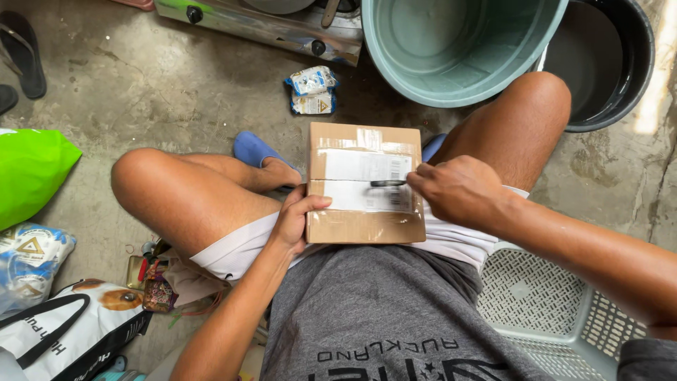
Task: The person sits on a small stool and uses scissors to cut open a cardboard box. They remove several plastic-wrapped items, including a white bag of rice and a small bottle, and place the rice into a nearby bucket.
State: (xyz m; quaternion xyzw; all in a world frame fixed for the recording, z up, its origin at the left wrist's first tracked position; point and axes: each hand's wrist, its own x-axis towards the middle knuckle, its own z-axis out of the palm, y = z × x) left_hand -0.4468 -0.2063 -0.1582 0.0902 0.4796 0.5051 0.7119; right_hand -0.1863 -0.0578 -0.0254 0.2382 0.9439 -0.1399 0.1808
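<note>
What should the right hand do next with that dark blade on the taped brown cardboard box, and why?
Probably draw the dark blade on along the seam of the brown cardboard box. The right hand holds it flat at the gap between the white labels, while the left hand steadies the box's edge.

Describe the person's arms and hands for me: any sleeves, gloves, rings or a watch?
Both arms are bare along their whole visible length. The left hand and right hand wear no gloves, and no ring, watch or bracelet shows. A dark grey sleeve edge appears at the right upper arm, matching the grey printed T-shirt.
</note>
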